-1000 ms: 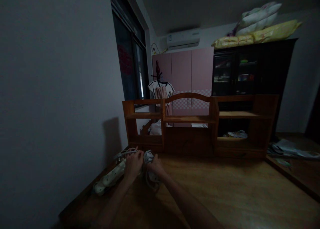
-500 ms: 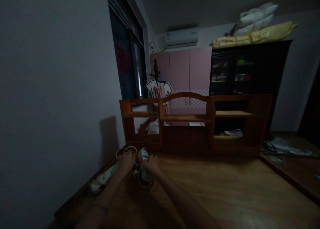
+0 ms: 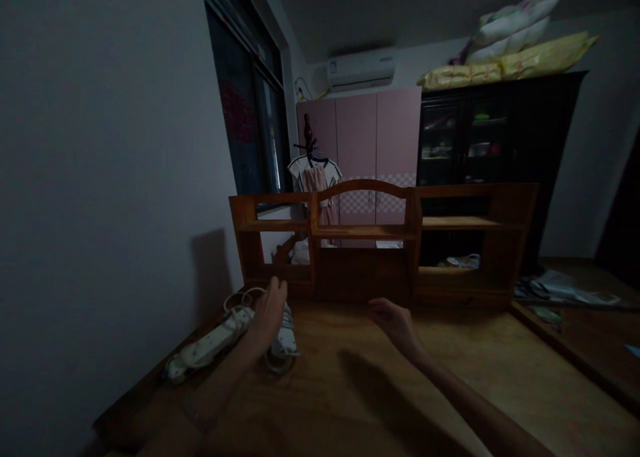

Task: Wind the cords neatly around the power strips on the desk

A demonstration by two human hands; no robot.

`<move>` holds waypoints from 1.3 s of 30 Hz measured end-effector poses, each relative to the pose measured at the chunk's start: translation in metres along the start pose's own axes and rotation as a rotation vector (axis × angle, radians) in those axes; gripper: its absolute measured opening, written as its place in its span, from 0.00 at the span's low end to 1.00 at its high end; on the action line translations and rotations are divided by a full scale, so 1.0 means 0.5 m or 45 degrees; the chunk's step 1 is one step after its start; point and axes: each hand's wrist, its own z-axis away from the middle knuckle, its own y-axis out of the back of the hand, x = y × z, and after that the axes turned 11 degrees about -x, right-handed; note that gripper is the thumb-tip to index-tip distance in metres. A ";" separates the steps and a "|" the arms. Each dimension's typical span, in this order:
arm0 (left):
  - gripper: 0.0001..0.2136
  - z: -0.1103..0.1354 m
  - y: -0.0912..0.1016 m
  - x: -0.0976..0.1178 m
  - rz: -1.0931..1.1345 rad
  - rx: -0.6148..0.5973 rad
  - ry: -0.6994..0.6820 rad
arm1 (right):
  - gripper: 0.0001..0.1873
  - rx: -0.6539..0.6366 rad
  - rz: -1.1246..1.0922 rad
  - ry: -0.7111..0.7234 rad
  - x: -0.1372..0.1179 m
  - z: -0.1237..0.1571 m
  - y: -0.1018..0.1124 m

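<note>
A white power strip [image 3: 213, 350] with cord wound about it lies along the wall side of the wooden tabletop [image 3: 475, 364]. Beside it, partly hidden by my left hand [image 3: 271, 307], is a second white power strip [image 3: 286, 337] with grey-white cord around it and a loop at its near end. My left hand is raised in front of this second strip, its fingers loosely bent, with nothing visible in them. Well to the right, my right hand [image 3: 395, 320] hovers above the tabletop, fingers slightly curled and apart, holding nothing.
A low wooden shelf unit [image 3: 363, 277] stands along the back of the tabletop. The wall [image 3: 125, 210] borders it on the left, and a raised wooden edge [image 3: 575, 357] runs down its right. Plastic bags [image 3: 565, 287] lie beyond that edge.
My right hand has left the second power strip and moved right. My left hand has risen a little and shifted right, in front of that strip. The view has shifted slightly.
</note>
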 end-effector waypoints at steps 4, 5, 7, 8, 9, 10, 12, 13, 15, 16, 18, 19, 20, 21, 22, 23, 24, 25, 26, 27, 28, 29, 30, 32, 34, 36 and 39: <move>0.08 0.015 -0.038 0.162 0.132 -0.044 -0.264 | 0.22 0.039 0.161 -0.074 0.062 0.019 0.119; 0.07 0.019 -0.053 0.203 0.163 -0.050 -0.315 | 0.26 0.047 0.211 -0.095 0.077 0.024 0.140; 0.09 0.026 -0.086 0.275 0.223 -0.066 -0.419 | 0.31 0.062 0.317 -0.120 0.108 0.036 0.171; 0.10 0.029 -0.103 0.305 0.247 -0.082 -0.475 | 0.32 0.065 0.369 -0.125 0.123 0.043 0.182; 0.12 0.031 -0.120 0.329 0.268 -0.094 -0.517 | 0.33 0.065 0.418 -0.128 0.138 0.050 0.188; 0.12 0.032 -0.136 0.348 0.290 -0.107 -0.555 | 0.34 0.062 0.459 -0.132 0.153 0.057 0.192; 0.13 0.034 -0.165 0.369 0.338 -0.124 -0.620 | 0.35 0.052 0.521 -0.153 0.182 0.072 0.190; 0.13 0.035 -0.178 0.372 0.366 -0.122 -0.640 | 0.35 0.046 0.541 -0.167 0.195 0.079 0.185; 0.14 0.033 -0.198 0.367 0.424 -0.123 -0.657 | 0.35 0.024 0.570 -0.192 0.215 0.089 0.171; 0.13 0.031 -0.206 0.361 0.449 -0.123 -0.641 | 0.35 0.008 0.581 -0.198 0.221 0.094 0.162; 0.12 0.025 -0.216 0.348 0.526 -0.128 -0.597 | 0.34 -0.040 0.594 -0.192 0.222 0.100 0.145; 0.11 0.021 -0.219 0.342 0.589 -0.135 -0.568 | 0.33 -0.075 0.600 -0.176 0.218 0.103 0.137; 0.11 0.018 -0.220 0.337 0.660 -0.149 -0.543 | 0.32 -0.118 0.608 -0.152 0.213 0.106 0.129; 0.10 0.015 -0.218 0.334 0.736 -0.168 -0.520 | 0.32 -0.163 0.617 -0.122 0.205 0.109 0.123; 0.10 0.014 -0.216 0.333 0.809 -0.187 -0.502 | 0.32 -0.214 0.625 -0.088 0.198 0.112 0.118; 0.10 0.013 -0.212 0.334 0.869 -0.205 -0.485 | 0.31 -0.266 0.628 -0.059 0.190 0.116 0.114; 0.09 0.013 -0.207 0.335 0.920 -0.221 -0.473 | 0.31 -0.310 0.626 -0.039 0.184 0.119 0.111; 0.09 0.015 -0.202 0.338 0.964 -0.235 -0.466 | 0.31 -0.341 0.619 -0.029 0.179 0.122 0.109; 0.09 0.017 -0.198 0.341 1.002 -0.245 -0.463 | 0.31 -0.366 0.605 -0.031 0.175 0.124 0.107; 0.09 0.019 -0.194 0.344 1.034 -0.253 -0.463 | 0.30 -0.379 0.588 -0.044 0.172 0.126 0.106; 0.09 0.022 -0.191 0.346 1.061 -0.257 -0.466 | 0.30 -0.387 0.573 -0.064 0.170 0.127 0.105; 0.09 0.025 -0.188 0.348 1.083 -0.255 -0.470 | 0.30 -0.389 0.557 -0.087 0.169 0.127 0.104; 0.08 0.028 -0.186 0.350 1.100 -0.249 -0.473 | 0.30 -0.394 0.539 -0.109 0.167 0.128 0.103; 0.09 0.032 -0.181 0.352 1.120 -0.239 -0.473 | 0.30 -0.414 0.499 -0.137 0.163 0.127 0.101; 0.08 0.036 -0.176 0.353 1.129 -0.246 -0.474 | 0.30 -0.421 0.464 -0.139 0.159 0.128 0.099; 0.07 0.039 -0.170 0.354 1.131 -0.253 -0.472 | 0.30 -0.423 0.433 -0.133 0.154 0.129 0.097; 0.07 0.042 -0.162 0.357 1.139 -0.255 -0.454 | 0.30 -0.431 0.419 -0.136 0.146 0.130 0.097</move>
